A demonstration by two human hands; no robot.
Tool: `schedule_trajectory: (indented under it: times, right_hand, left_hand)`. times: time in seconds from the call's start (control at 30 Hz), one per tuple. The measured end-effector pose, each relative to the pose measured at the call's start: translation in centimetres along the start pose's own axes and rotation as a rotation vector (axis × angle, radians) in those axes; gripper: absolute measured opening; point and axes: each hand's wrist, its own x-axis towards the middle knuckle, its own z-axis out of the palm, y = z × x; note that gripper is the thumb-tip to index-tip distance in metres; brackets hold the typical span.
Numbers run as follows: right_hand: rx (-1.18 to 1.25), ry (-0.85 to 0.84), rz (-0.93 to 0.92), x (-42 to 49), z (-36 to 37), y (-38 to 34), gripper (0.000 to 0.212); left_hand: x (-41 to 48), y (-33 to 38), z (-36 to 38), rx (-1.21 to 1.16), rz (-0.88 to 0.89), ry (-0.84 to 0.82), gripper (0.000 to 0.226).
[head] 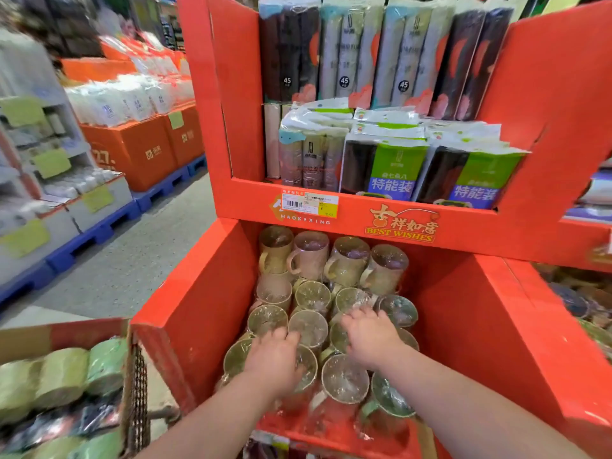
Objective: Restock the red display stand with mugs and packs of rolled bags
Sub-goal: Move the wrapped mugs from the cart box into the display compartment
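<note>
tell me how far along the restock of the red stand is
Done: packs of rolled bags fill the upper shelf; wrapped mugs cover the left of the lower bin. In hand: the left hand and right hand are on the front mugs. Left: the bin's right side looks bare, and green rolls wait in the box alongside.

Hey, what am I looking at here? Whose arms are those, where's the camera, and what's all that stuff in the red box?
There's no machine. A person wears a camera on the head, looking forward and down, so the bare arms are theirs. The left hand and right hand rest on plastic-wrapped mugs packed in the lower bin of a red display stand. Whether either hand grips a mug is unclear. The shelf above holds packs of rolled bags. At lower left, a box holds green rolls.
</note>
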Motion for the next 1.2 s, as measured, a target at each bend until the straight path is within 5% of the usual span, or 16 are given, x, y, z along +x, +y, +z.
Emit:
schedule_trajectory:
  times: [0.77,1.2]
  right_hand:
    - [-0.014,0.015,-0.390,-6.9,3.6,-9.8,0.045]
    - [0.020,0.006,-0.495,-7.6,3.2,-26.8,0.045]
  left_hand:
    - [-14.0,-4.0,5.5,-0.046,-0.272,0.020,0.056]
    - [-24.0,-18.4,6.3,-0.097,-0.391,0.018,0.053]
